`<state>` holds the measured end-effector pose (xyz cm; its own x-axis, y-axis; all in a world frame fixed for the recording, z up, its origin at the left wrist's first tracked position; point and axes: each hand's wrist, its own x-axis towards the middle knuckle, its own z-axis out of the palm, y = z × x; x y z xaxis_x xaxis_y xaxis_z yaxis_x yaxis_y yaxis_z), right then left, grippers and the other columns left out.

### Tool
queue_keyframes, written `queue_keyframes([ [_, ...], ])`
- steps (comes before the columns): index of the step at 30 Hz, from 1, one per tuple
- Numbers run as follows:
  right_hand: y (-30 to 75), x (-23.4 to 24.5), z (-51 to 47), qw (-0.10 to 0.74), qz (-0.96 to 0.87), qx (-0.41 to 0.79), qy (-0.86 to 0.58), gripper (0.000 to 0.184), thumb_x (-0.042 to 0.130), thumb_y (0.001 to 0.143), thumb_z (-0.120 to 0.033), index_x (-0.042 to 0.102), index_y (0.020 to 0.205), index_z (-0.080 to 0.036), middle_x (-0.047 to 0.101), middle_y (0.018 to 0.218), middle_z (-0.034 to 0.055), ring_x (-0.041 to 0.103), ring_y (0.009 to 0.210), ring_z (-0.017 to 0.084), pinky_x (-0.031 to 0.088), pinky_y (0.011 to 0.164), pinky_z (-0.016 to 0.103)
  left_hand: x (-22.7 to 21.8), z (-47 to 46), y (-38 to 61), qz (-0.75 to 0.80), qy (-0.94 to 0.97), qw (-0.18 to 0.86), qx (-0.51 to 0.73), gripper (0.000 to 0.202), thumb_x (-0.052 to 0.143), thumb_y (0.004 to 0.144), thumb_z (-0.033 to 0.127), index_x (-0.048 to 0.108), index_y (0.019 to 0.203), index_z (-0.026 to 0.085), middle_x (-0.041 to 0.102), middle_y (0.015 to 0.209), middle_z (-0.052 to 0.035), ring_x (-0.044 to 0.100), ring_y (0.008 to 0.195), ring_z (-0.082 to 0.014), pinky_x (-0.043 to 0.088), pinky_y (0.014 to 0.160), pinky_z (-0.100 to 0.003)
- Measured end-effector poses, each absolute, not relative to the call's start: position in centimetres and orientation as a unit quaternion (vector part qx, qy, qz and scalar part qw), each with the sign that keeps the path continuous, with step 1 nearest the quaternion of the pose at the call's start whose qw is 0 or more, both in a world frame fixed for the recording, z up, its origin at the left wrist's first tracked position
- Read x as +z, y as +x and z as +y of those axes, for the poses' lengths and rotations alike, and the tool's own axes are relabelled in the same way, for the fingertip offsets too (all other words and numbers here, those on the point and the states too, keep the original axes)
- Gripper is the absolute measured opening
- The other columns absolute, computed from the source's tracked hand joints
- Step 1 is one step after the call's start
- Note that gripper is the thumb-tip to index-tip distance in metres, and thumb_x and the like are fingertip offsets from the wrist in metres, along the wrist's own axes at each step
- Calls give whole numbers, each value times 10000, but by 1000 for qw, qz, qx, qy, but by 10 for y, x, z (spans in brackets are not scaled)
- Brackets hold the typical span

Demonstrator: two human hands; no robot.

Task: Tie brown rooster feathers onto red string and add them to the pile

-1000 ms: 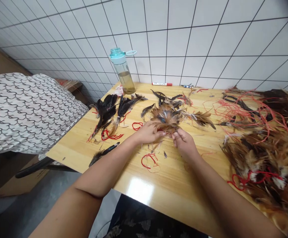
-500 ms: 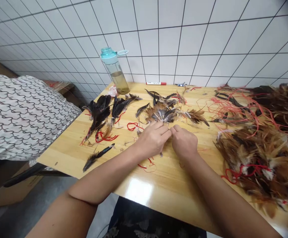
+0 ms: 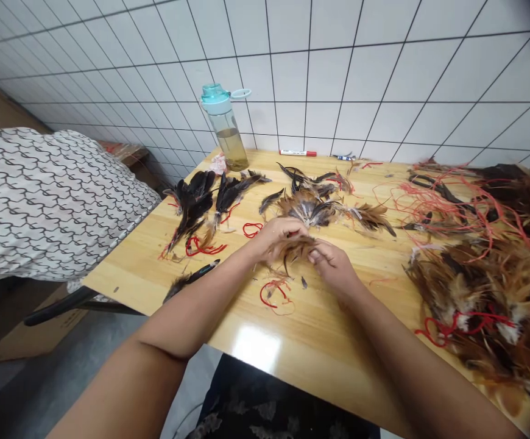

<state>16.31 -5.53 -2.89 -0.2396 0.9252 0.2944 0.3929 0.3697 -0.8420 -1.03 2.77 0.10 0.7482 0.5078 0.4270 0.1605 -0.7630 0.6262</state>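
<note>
Because I am watching through the head camera, the left hand (image 3: pixel 276 239) and right hand (image 3: pixel 332 265) hide much of the tuft of brown feathers (image 3: pixel 295 247) pinched between them, and I cannot make out exactly where each grips it. Just below, a loop of red string (image 3: pixel 272 294) lies on the worktop (image 3: pixel 320 326), with a dark feather (image 3: pixel 189 278) near the left forearm (image 3: pixel 192 317). Farther out lies a feather cluster (image 3: pixel 308 210), and a heap of brown feathers (image 3: pixel 475 292) tangled with red string runs past the right edge, cut off. Beyond stand a water bottle (image 3: pixel 223 128) and a red-capped marker (image 3: pixel 298 153) against the tiled wall (image 3: pixel 360 79).
</note>
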Motion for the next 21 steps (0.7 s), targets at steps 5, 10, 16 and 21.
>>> queue_keyframes([
  [5, 158, -27, -57, 528, -486, 526, -456, 344, 538, 849, -497, 518, 670, -204, 449, 599, -35, 310, 469, 86, 243, 490, 253, -5, 20, -1, 256, 880, 227, 329, 132, 568, 818, 185, 681, 781, 129, 690, 809, -64, 620, 769, -168, 456, 711, -270],
  [10, 160, -18, -55, 577, -349, 599, -432, 295, 652, 751, -403, 495, 625, -187, 528, 681, -22, 279, 457, 52, 185, 457, 242, 3, -1, 9, 252, 885, 172, 351, 186, 522, 886, 195, 644, 754, 147, 661, 779, -52, 573, 775, -160, 434, 739, -283],
  [16, 167, -13, -55, 546, -259, 693, -394, 222, 698, 625, -195, 478, 604, -168, 500, 650, -36, 303, 472, 35, 157, 438, 200, 5, -13, 13, 226, 908, 78, 345, 194, 450, 907, 159, 613, 803, 158, 639, 800, -67, 503, 763, -170, 409, 746, -314],
  [21, 167, -16, -54, 518, -199, 748, -363, 255, 728, 589, -123, 479, 629, -168, 448, 601, -53, 377, 527, 48, 225, 458, 169, 9, -11, 12, 178, 916, 102, 344, 148, 474, 905, 163, 592, 816, 157, 634, 851, -78, 523, 833, -175, 428, 784, -321],
])
